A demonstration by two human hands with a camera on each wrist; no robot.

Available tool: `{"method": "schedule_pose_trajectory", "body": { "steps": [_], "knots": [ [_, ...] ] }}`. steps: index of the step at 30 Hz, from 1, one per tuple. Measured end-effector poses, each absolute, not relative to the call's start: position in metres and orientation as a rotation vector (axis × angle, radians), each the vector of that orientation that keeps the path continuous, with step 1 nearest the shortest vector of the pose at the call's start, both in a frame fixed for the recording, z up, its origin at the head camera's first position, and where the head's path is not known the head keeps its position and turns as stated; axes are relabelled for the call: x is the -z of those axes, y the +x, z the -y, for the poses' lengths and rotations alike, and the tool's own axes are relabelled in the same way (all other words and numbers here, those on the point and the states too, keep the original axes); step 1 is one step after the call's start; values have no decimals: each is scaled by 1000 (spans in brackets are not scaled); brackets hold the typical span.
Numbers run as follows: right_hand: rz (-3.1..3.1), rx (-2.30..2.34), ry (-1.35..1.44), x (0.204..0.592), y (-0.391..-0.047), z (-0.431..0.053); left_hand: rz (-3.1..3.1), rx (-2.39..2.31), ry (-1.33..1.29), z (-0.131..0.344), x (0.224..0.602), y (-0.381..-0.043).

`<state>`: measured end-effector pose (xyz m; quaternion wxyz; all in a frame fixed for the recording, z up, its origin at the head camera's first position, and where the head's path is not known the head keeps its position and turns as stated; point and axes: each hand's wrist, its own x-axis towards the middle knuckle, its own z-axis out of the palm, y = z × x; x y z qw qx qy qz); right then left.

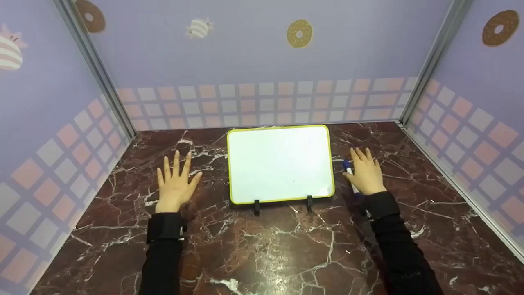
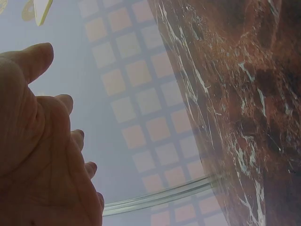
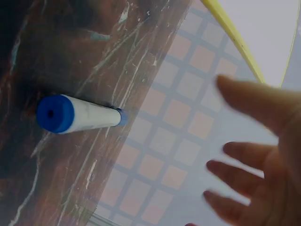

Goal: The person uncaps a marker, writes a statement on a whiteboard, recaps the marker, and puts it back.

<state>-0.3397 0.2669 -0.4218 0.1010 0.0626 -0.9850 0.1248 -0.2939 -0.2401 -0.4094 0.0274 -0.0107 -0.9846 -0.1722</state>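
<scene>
White board [image 1: 280, 164] looks almost blank, so I judge the work not yet begun, left hand [image 1: 175, 187] and right hand [image 1: 367, 175] being spread, the marker [image 3: 91, 114] lying unheld.

Left hand [image 1: 176, 186] and right hand [image 1: 367, 172] bare. Just behind them: wide black left band [image 1: 165, 228] and right band [image 1: 382, 204], small pale spot on each. Further back: black left sleeve [image 1: 161, 266], wrinkled black right sleeve [image 1: 403, 250].

The whiteboard [image 1: 280, 164] stood between left hand [image 1: 175, 186] and right hand [image 1: 367, 174]
A marker [image 3: 89, 114] lay on the desk [image 1: 262, 254], right of the whiteboard.
</scene>
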Motion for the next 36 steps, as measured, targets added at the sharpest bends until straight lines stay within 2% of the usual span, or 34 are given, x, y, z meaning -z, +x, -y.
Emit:
{"method": "schedule_pose_trajectory", "body": {
  "steps": [16, 36],
  "knots": [
    [2991, -458, -36, 439, -344, -275, 3019, 547, -26, 241, 409, -293],
    [2961, -490, 7, 453, -349, -280, 2997, 556, -32, 241, 411, -293]
  ]
}}
